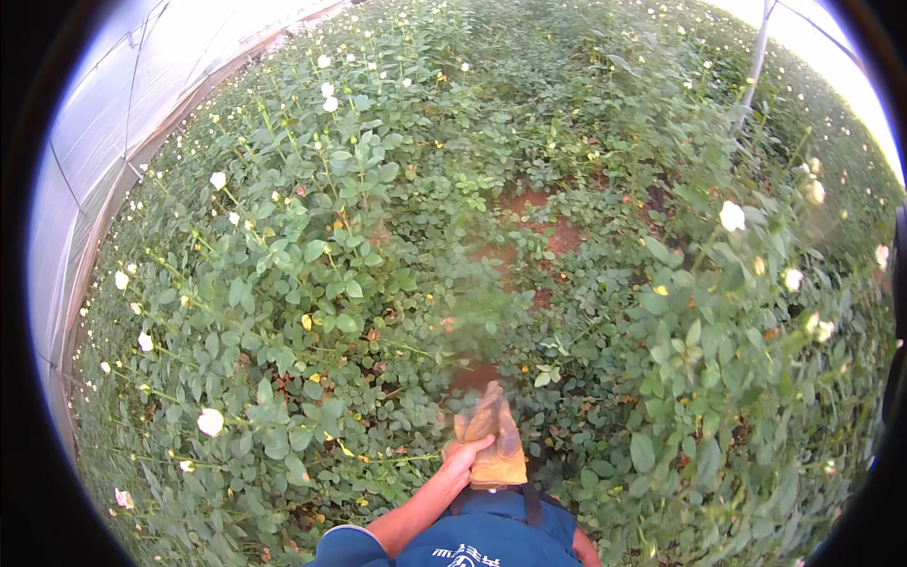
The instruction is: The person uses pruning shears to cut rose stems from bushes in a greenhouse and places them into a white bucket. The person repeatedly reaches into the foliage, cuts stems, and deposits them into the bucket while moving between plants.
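In front of my waist, my left hand [463, 456] is closed around a tan-yellow leather work glove [498, 453], thumb lying across it. The glove's fingers point away from me and look darkened and slightly blurred; its cuff is towards my body. Whether it is a single glove or a pair I cannot tell. My right hand is out of view, with only a bit of my right arm showing at the lower edge beside my blue shirt [489, 535]. Rose bushes [340, 283] with green leaves surround me on both sides.
White roses bloom on the left [210, 422] and on the right [732, 216]. Low foliage partly covers a strip of reddish soil [563, 237] ahead. Plastic sheeting [96, 142] forms a wall at the left, and a metal post [757, 64] rises at the upper right.
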`<state>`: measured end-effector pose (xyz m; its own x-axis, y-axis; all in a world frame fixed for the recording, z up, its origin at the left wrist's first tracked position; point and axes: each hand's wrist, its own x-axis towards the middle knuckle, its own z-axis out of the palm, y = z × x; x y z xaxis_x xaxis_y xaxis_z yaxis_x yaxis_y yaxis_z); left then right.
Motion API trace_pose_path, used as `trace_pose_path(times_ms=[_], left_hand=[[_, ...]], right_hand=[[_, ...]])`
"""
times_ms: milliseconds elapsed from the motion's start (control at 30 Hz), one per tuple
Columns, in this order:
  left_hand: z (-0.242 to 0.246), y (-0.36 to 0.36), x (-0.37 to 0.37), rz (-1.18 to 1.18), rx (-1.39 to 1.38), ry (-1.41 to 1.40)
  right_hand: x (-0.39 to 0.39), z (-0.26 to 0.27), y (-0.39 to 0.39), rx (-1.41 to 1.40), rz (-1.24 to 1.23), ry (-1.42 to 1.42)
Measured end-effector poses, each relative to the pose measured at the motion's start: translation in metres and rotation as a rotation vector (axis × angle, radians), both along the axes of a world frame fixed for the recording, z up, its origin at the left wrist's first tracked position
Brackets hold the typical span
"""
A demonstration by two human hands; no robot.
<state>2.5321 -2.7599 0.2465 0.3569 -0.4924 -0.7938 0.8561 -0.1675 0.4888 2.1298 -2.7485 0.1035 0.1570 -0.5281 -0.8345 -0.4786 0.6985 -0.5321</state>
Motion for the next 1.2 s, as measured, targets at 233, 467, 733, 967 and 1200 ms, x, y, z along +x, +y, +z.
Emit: trace_pose_path(times_ms=[233, 467, 733, 967, 1200], left_hand=[[-0.030, -0.085, 0.089, -0.053, -0.001, 0.041], [-0.021, -0.139, 0.221, 0.062, -0.041, 0.061], [-0.021, -0.140, 0.299, 0.325, -0.044, 0.175], [-0.015, -0.154, 0.315, 0.507, -0.024, 0.127], [-0.024, -0.186, 0.302, 0.800, -0.058, 0.065]], right_hand=[[0.105, -0.007, -0.083, 0.013, 0.098, 0.029], [0.199, 0.010, -0.184, -0.048, 0.221, 0.054], [0.372, 0.134, -0.369, -0.575, 0.490, -0.132], [0.679, 0.282, -0.446, -0.643, 0.679, -0.653], [0.879, 0.402, -0.474, -0.812, 1.072, -1.054]])
